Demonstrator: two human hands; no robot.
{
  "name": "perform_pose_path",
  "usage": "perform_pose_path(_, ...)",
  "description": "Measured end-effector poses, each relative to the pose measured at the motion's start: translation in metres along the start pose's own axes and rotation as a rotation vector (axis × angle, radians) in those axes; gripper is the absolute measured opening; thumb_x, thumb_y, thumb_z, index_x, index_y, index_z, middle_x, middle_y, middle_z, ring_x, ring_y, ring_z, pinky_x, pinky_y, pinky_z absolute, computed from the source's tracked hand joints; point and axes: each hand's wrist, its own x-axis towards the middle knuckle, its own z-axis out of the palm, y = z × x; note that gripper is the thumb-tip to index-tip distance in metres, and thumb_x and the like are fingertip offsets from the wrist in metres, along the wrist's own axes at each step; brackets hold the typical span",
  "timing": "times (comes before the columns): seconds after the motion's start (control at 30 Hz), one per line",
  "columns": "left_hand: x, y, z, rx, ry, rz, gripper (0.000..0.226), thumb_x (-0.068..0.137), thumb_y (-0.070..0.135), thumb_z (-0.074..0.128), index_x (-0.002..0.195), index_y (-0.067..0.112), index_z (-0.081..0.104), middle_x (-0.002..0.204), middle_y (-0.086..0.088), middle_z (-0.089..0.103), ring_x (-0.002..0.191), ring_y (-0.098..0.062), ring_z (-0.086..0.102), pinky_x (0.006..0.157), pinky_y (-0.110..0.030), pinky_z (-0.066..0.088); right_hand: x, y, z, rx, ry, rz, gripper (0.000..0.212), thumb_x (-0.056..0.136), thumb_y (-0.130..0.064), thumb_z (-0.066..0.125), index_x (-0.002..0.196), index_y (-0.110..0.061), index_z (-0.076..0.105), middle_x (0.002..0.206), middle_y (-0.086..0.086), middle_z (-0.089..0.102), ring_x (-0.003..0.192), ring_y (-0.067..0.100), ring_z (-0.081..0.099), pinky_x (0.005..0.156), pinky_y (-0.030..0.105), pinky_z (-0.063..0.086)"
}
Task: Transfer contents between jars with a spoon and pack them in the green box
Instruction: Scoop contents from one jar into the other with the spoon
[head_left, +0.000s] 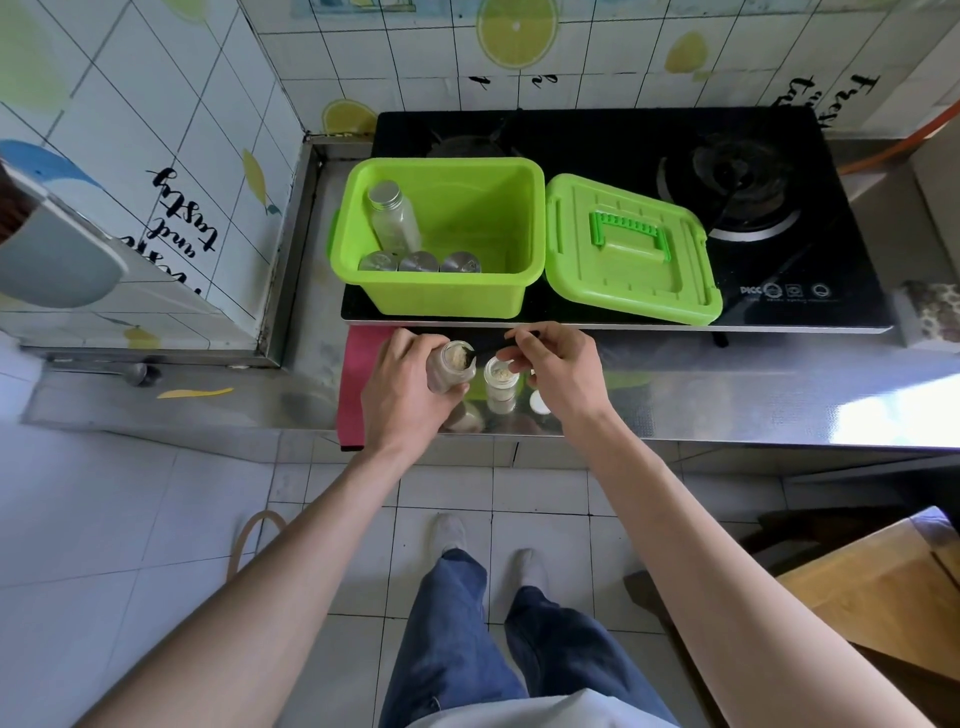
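My left hand (402, 387) grips an open glass jar (452, 366) of beige powder, tilted toward the right above the steel counter. My right hand (558, 371) pinches a dark spoon (496, 349) whose bowl sits in the mouth of that tilted jar. A second open jar (501, 382) with beige powder stands upright on the counter between my hands. The green box (441, 291) sits open on the stove's left side, holding one tall capped jar (393, 218) and three capped jars (418, 261) along its front wall. Its green lid (628, 254) lies to the right.
A black glass gas stove (727, 156) spans the back of the steel counter (727, 384). A red cloth (358, 384) hangs over the counter edge by my left hand. A small white cap (539, 402) lies under my right hand. Tiled walls close the left and back.
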Motion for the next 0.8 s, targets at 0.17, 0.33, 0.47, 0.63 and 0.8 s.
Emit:
perform_pose_path(0.17,-0.001,-0.001,0.003,0.004,-0.015,0.000,0.049,0.073,0.041,0.091,0.115,0.031,0.067,0.103,0.011,0.052,0.097,-0.014,0.057,0.065,-0.029,0.042,0.001,0.002,-0.001,-0.020,0.014,-0.015,0.017,0.101,-0.015,0.059,0.095,-0.015,0.074,0.078,0.001,0.078,0.061,0.002,0.067,0.066,0.022,0.046)
perform_pose_path(0.33,0.001,-0.001,0.006,0.008,-0.029,-0.001,0.049,0.073,0.041,0.091,0.115,0.031,0.067,0.103,0.011,0.052,0.098,-0.015,0.057,0.065,-0.029,0.041,0.003,0.002,-0.003,-0.031,0.024,-0.017,0.016,0.101,-0.015,0.059,0.094,-0.015,0.074,0.081,0.004,0.079,0.061,0.000,0.066,0.067,0.022,0.047)
perform_pose_path(0.47,0.003,0.001,0.007,0.005,-0.036,-0.007,0.049,0.073,0.041,0.091,0.114,0.032,0.066,0.103,0.012,0.051,0.099,-0.014,0.058,0.064,-0.029,0.041,0.005,0.003,-0.004,-0.017,0.026,-0.017,0.016,0.101,-0.013,0.059,0.095,-0.013,0.073,0.080,0.005,0.078,0.060,0.000,0.066,0.063,0.017,0.046)
perform_pose_path(0.63,0.006,0.003,0.011,0.003,-0.054,-0.018,0.049,0.072,0.040,0.091,0.115,0.031,0.067,0.104,0.011,0.052,0.100,-0.015,0.058,0.066,-0.030,0.041,0.007,0.004,-0.007,-0.026,0.041,-0.023,0.016,0.101,-0.013,0.059,0.096,-0.012,0.074,0.078,0.003,0.078,0.063,0.004,0.069,0.062,0.015,0.048)
perform_pose_path(0.8,0.008,0.002,0.015,0.021,-0.062,-0.016,0.049,0.072,0.040,0.091,0.114,0.031,0.066,0.104,0.011,0.051,0.100,-0.015,0.057,0.065,-0.029,0.039,0.010,0.006,-0.010,-0.029,0.056,-0.023,0.017,0.101,-0.012,0.058,0.098,-0.008,0.074,0.079,0.006,0.078,0.064,0.007,0.068,0.060,0.013,0.048)
